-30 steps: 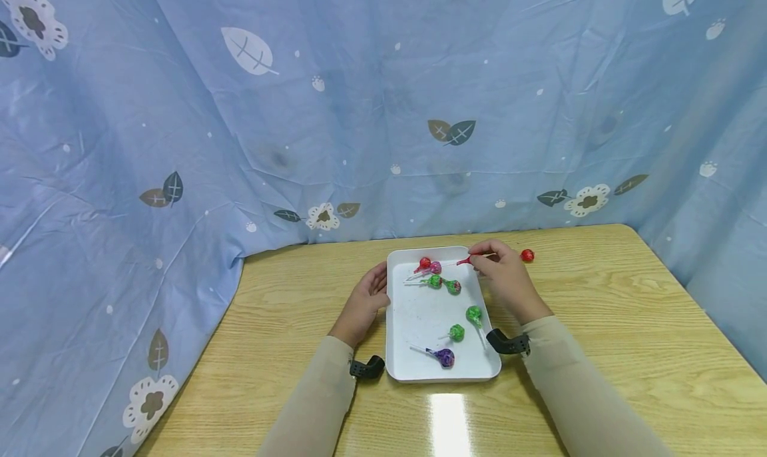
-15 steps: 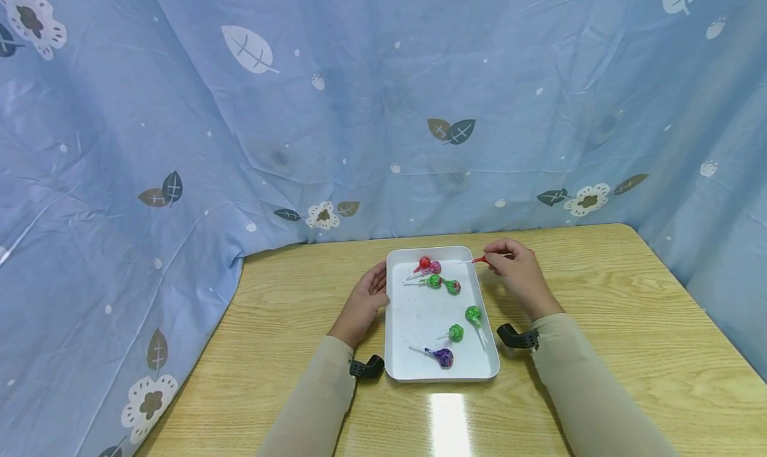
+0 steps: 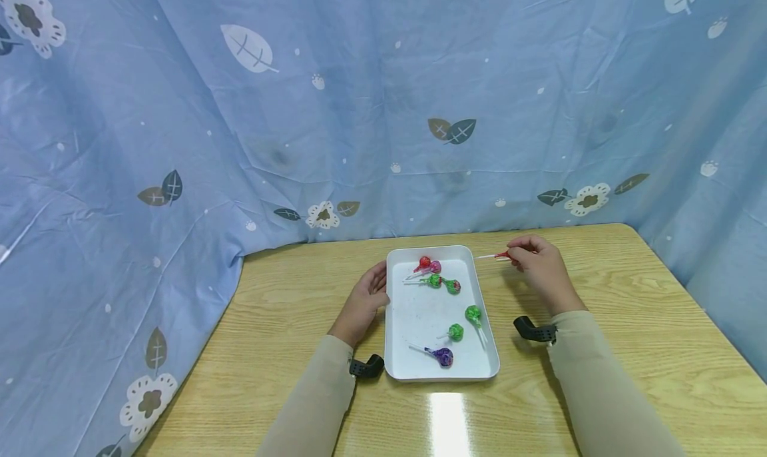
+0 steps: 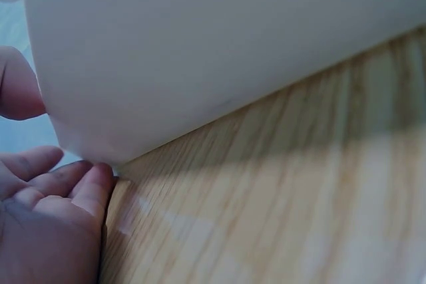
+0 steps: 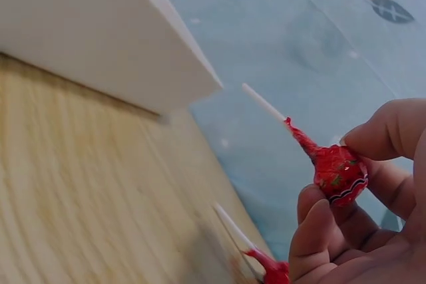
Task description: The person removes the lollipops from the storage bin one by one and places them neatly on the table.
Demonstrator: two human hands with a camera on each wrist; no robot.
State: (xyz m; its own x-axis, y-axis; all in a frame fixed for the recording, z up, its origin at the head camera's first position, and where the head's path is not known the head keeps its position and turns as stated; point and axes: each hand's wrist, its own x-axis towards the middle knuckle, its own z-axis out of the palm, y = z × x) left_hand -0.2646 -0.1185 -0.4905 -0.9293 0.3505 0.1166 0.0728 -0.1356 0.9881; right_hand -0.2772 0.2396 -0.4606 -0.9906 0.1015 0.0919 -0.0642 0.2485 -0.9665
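My right hand (image 3: 542, 274) pinches a red-wrapped lollipop (image 5: 338, 167) by its candy head, to the right of the white tray (image 3: 419, 317). Its white stick points left toward the tray's far right corner. Below it, a second red lollipop (image 5: 274, 271) lies on the table, partly hidden by the hand. At the tray's left side, my left hand (image 3: 362, 304) rests with thumb and fingers against the outer wall. Inside the tray are a red lollipop (image 3: 425, 262), a pink one (image 3: 435, 267), several green lollipops (image 3: 456, 332) and a purple one (image 3: 443, 357).
The tray stands on a wood-grain table (image 3: 281, 310), near its back edge. Behind and at both sides hangs a blue patterned curtain (image 3: 359, 110). Each wrist wears a black camera mount, such as the right mount (image 3: 535, 330).
My right hand has moved right with the red lollipop, from over the tray's far right corner to outside it, over the other red one. My left hand stays put.
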